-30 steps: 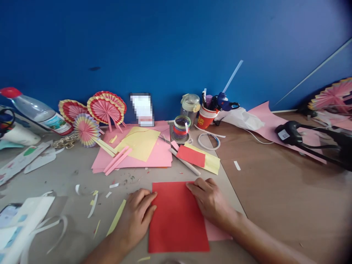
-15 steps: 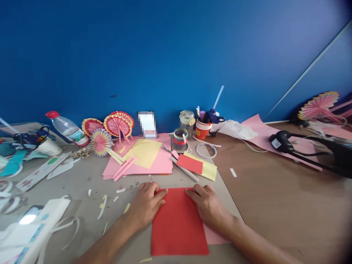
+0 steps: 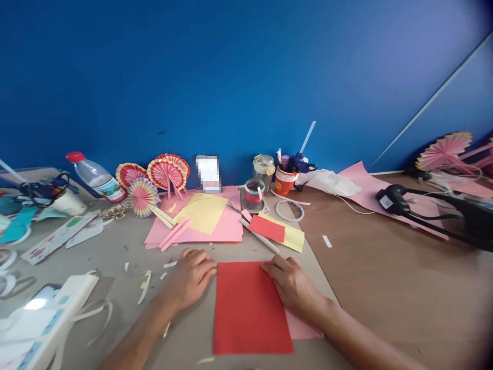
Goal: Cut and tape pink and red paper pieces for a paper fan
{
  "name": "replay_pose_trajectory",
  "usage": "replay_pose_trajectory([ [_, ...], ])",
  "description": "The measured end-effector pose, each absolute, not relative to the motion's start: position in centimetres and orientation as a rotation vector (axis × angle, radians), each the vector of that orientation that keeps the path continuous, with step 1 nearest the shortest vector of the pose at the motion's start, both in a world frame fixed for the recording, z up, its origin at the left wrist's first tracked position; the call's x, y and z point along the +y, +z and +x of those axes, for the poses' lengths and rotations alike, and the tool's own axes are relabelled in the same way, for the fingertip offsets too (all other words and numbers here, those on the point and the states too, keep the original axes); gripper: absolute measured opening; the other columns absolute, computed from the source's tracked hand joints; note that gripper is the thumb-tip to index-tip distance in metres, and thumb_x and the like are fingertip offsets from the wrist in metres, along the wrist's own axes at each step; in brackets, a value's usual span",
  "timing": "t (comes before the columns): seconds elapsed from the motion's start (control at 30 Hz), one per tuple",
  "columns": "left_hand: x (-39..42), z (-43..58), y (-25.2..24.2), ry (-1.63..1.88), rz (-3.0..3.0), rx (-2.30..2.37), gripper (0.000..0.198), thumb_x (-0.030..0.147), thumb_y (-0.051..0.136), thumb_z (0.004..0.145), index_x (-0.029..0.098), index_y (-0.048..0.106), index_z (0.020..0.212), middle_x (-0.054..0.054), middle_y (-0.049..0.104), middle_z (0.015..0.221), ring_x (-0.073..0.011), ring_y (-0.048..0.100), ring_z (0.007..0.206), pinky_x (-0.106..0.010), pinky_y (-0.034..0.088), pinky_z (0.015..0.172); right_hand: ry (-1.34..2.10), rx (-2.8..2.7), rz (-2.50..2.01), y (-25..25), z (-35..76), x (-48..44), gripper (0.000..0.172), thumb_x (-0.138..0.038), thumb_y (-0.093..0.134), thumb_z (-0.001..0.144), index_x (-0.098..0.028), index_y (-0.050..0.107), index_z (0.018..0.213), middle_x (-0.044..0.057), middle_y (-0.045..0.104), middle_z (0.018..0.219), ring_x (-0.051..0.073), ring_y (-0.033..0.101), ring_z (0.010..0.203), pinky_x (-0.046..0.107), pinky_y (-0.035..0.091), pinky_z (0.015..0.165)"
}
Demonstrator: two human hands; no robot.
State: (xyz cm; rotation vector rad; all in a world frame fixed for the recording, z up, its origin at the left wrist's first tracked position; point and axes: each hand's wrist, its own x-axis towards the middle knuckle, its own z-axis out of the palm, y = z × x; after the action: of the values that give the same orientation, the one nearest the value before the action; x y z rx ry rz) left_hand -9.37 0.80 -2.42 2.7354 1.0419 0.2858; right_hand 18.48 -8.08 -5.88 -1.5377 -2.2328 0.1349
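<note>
A red sheet of paper (image 3: 252,313) lies flat on the table before me, over a pink sheet (image 3: 304,325) that shows at its lower right. My right hand (image 3: 291,281) grips the red sheet at its upper right corner, thumb on top and fingers bent. Just off the upper left corner rests my left hand (image 3: 194,277), its fingers loosely bent and its tips close beside the paper. I see nothing held in it.
Beyond the hands lie a yellow sheet (image 3: 204,211), pink strips (image 3: 175,234) and a red paper piece (image 3: 267,228). Folded paper fans (image 3: 167,174), a bottle (image 3: 96,177) and a cup of tools (image 3: 285,180) stand near the blue wall. Paper scraps (image 3: 145,288) litter the left.
My left hand has moved left, off the red sheet's upper left corner. My right hand stays at the upper right corner.
</note>
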Motion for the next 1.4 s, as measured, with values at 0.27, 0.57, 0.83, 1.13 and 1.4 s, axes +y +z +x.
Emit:
replay_pose_trajectory([
  [0.27,0.8,-9.7,-2.2,0.185,2.664,0.785,0.035,0.011,0.057,0.083,0.034,0.07,0.105,-0.003,0.056,0.128,-0.0235,0.047,0.119,-0.042,0.043,0.1,0.285,-2.164,-1.519,-4.9,18.5,-8.3,0.036,-0.005,0.037,0.088,-0.014,0.057,0.117,0.008,0.059,0.086,0.018,0.052,0.071,0.032,0.041,0.069],
  [0.57,0.7,-9.8,-1.9,0.135,2.654,0.763,0.037,0.011,0.061,0.08,0.034,0.068,0.108,-0.001,0.058,0.133,-0.0259,0.039,0.131,-0.047,0.041,0.103,0.738,-2.433,-1.317,-0.9,20.2,-9.7,0.073,-0.021,0.077,0.064,-0.029,0.053,0.133,0.014,0.047,0.139,0.039,0.036,0.131,0.051,0.039,0.099],
  [0.83,0.7,-9.9,-2.0,0.111,2.612,0.763,0.034,0.012,0.057,0.083,0.032,0.067,0.109,0.0,0.056,0.135,-0.024,0.037,0.133,-0.046,0.04,0.105,0.902,-2.578,-1.357,-1.5,20.3,-11.2,0.104,-0.031,0.082,0.057,-0.033,0.03,0.147,0.016,0.02,0.156,0.044,0.015,0.141,0.061,0.033,0.102],
  [1.13,0.7,-9.8,-1.9,0.102,2.596,0.772,0.033,0.012,0.056,0.084,0.031,0.068,0.109,-0.002,0.055,0.136,-0.0253,0.035,0.134,-0.048,0.04,0.105,0.881,-2.476,-1.249,-1.1,19.6,-10.9,0.049,-0.017,0.067,0.074,-0.03,0.063,0.121,0.008,0.04,0.147,0.035,0.022,0.141,0.059,0.019,0.112],
  [1.4,1.3,-10.2,-2.2,0.131,2.578,0.735,0.034,0.016,0.054,0.087,0.034,0.067,0.113,-0.002,0.056,0.136,-0.024,0.037,0.134,-0.052,0.031,0.111,1.105,-1.85,-1.298,-2.3,18.9,-9.3,0.026,-0.009,0.051,0.08,-0.021,0.071,0.091,0.009,0.063,0.108,0.02,0.061,0.098,0.032,0.052,0.079],
])
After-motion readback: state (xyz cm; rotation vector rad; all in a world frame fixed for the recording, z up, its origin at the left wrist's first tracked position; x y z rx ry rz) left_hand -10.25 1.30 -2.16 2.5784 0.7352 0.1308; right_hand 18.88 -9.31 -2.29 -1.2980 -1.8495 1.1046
